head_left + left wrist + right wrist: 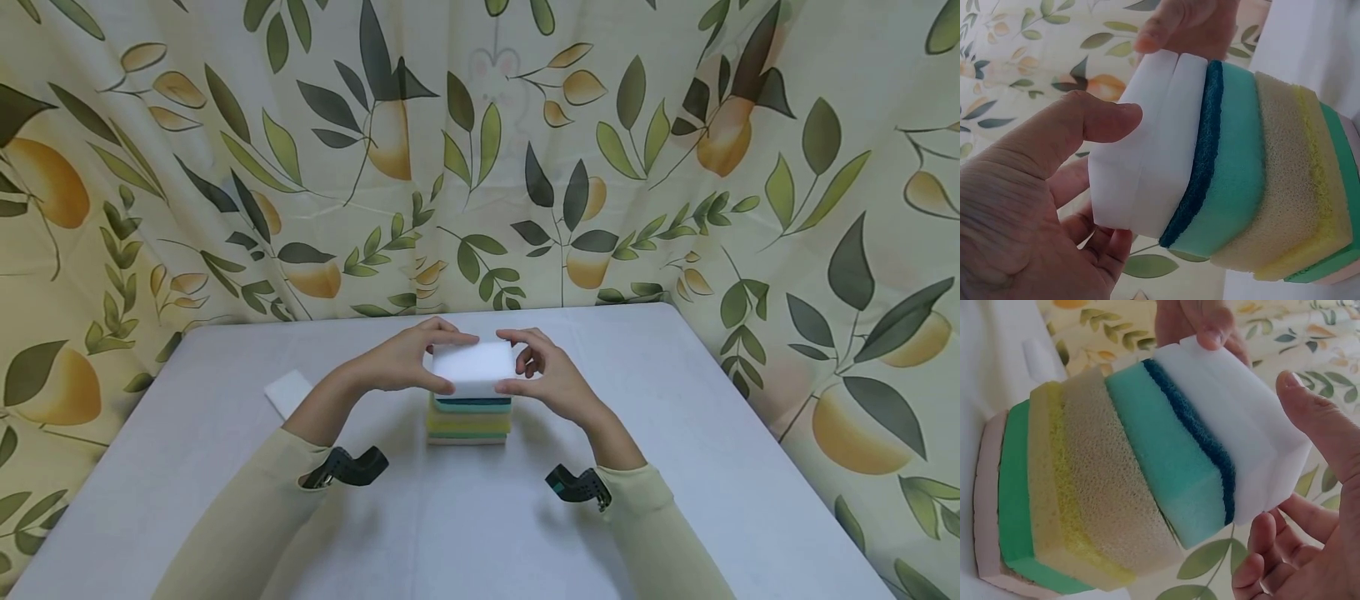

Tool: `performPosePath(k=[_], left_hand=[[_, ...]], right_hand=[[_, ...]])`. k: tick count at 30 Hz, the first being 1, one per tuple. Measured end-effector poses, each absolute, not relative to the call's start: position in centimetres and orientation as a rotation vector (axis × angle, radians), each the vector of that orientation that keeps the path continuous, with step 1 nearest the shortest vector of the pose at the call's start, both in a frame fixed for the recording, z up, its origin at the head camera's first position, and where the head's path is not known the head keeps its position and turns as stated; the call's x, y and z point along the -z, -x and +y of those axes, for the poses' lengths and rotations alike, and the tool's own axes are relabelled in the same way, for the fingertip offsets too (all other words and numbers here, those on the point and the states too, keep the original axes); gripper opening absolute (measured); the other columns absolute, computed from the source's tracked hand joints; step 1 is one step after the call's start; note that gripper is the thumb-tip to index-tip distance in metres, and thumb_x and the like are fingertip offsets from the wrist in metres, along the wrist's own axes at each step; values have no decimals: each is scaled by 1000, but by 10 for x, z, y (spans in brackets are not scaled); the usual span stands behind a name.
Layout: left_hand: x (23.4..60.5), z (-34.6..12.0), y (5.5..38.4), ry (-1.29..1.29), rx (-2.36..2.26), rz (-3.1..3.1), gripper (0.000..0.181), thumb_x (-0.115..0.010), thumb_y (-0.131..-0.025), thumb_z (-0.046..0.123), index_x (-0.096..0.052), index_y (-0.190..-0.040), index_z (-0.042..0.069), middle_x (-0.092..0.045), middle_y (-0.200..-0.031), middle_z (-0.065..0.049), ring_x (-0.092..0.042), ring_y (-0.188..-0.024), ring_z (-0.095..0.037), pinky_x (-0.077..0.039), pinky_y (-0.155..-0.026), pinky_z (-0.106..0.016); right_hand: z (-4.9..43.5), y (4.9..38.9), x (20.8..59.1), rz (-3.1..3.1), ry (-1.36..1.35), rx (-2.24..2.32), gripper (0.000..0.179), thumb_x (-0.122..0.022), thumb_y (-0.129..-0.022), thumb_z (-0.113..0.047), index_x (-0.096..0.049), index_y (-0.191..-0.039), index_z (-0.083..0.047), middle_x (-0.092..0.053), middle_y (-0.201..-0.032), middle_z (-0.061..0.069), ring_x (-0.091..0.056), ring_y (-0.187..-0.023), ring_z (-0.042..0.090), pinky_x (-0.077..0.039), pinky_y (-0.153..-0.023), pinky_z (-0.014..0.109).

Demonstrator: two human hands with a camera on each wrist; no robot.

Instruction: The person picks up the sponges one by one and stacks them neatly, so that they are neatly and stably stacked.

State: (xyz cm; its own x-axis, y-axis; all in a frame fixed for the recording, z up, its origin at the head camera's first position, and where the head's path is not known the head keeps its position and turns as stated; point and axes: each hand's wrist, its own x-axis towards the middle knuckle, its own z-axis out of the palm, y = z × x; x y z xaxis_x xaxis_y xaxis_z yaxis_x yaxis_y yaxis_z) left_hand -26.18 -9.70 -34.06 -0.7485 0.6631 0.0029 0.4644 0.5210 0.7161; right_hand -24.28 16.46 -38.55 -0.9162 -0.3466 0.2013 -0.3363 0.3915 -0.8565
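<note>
A stack of sponges (469, 422) stands on the table, with two white sponges at its top. My left hand (397, 360) pinches the upper white sponge (1124, 153) at its left end, thumb on the near side and fingers behind. At the opposite end my right hand (557, 375) holds it between thumb and fingertips. Below lie a teal sponge (1157, 456) with a dark blue scouring layer, a porous beige sponge (1100, 437), a cream and yellow sponge (1319, 187), a green sponge (1015, 487) and a pale pink sponge (988, 500) at the bottom.
A flat white piece (288, 392) lies on the white-covered table (480, 533) left of the stack, partly behind my left forearm. A curtain (480, 208) printed with leaves and fruit hangs behind the table and along both sides.
</note>
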Motion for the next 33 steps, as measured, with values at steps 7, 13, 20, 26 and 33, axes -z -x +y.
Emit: performPosePath(k=[7, 13, 20, 26, 33], left_hand=[[342, -97, 263, -949, -1046, 2499, 68, -79, -79, 17, -54, -142, 19, -46, -136, -6, -48, -121, -25, -45, -98, -43], [343, -98, 263, -949, -1056, 2493, 69, -79, -78, 16, -54, -142, 19, -47, -135, -6, -48, -120, -25, -45, -97, -42], [342, -98, 261, -933, -1073, 2490, 69, -80, -78, 16, -55, -142, 19, -47, -136, -6, -48, -121, -25, -44, -98, -44], [345, -101, 260, -876, -1124, 2471, 70, -82, -78, 22, -54, -143, 22, -46, -137, -5, -48, -122, -28, -44, -98, -51], [351, -114, 259, -801, -1176, 2506, 75, -84, -77, 31, -51, -144, 28, -47, -138, -1, -47, -122, -28, -44, -98, -48]], right_hand=[[163, 241, 384, 2604, 653, 1635, 68, -84, -78, -21, -54, -139, -15, -51, -120, 8, -49, -89, 25, -42, -79, 32], [161, 241, 384, 2600, 629, 1634, 64, -84, -78, -22, -57, -137, -16, -52, -114, 8, -48, -89, 25, -41, -76, 28], [161, 241, 384, 2607, 637, 1622, 62, -84, -79, -22, -59, -135, -16, -52, -112, 8, -47, -88, 25, -40, -74, 27], [161, 241, 384, 2609, 644, 1621, 60, -84, -79, -23, -60, -133, -16, -52, -112, 8, -47, -87, 26, -40, -73, 27], [161, 240, 383, 2600, 640, 1635, 59, -84, -78, -22, -61, -132, -16, -53, -113, 8, -48, -87, 26, -40, -73, 27]])
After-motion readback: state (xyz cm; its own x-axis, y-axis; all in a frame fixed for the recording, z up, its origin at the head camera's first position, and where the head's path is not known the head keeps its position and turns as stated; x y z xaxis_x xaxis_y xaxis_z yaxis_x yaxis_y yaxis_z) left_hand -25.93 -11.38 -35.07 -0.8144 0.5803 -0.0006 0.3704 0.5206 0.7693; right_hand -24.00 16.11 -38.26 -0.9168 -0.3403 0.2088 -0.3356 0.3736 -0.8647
